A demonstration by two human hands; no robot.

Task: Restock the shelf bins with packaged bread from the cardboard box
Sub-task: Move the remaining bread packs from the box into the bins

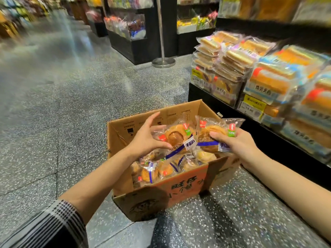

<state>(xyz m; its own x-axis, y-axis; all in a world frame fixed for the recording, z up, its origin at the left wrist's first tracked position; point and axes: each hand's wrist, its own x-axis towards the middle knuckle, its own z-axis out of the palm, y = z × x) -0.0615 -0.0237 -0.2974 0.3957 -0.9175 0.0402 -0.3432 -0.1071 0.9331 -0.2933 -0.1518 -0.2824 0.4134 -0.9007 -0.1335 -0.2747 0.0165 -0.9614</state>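
An open cardboard box (121, 138) stands on the floor beside the shelf, with several clear-wrapped round breads (152, 170) inside. Above the box, my left hand (146, 136) grips one wrapped round bread (176, 136) by its left end, thumb underneath and fingers spread over the top. My right hand (238, 142) holds a second wrapped bread (211, 131), thumb pressed on its top. The two packets hang side by side, nearly touching. To the right, shelf bins (250, 109) carry stacked packaged sliced bread (272, 77).
Speckled grey floor (62, 104) stretches left and ahead. A metal post with a round base (163, 62) stands beyond the box. Black display stands (129, 45) with packaged goods line the back. Yellow price tags (254, 104) hang on the bin fronts.
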